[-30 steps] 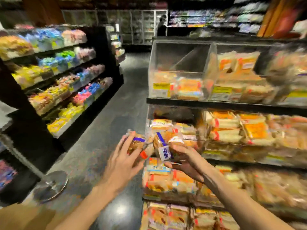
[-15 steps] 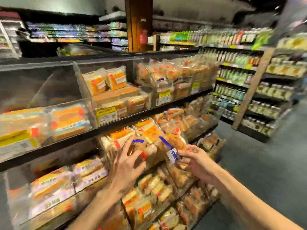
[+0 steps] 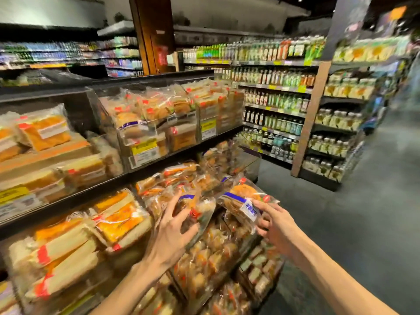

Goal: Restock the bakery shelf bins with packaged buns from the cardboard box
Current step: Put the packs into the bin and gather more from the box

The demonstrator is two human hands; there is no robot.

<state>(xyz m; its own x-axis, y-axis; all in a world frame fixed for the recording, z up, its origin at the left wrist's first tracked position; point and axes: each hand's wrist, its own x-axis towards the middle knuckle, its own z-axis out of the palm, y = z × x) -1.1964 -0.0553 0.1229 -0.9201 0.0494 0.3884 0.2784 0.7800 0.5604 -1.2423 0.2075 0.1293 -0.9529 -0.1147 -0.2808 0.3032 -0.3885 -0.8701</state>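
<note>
My left hand point(image 3: 172, 226) grips a clear-wrapped bun pack with a blue stripe point(image 3: 197, 206) in front of the middle shelf bin point(image 3: 181, 178). My right hand point(image 3: 276, 223) pinches a second bun pack with a blue and white label point(image 3: 243, 201), held just right of the first. Both packs hover at the front of the bakery shelf, over bins full of similar buns. The cardboard box is out of view.
The bakery shelf runs from the left to the centre, with clear bins of sandwiches point(image 3: 118, 221) and buns point(image 3: 154, 114) on three levels. Bottle shelves point(image 3: 272, 105) stand behind on the right. A grey aisle floor point(image 3: 363, 223) opens on the right.
The view has swung right along the bakery shelf, from the aisle end toward the bottle shelves. Both hands kept their bun packs and carried them rightward along the middle bins.
</note>
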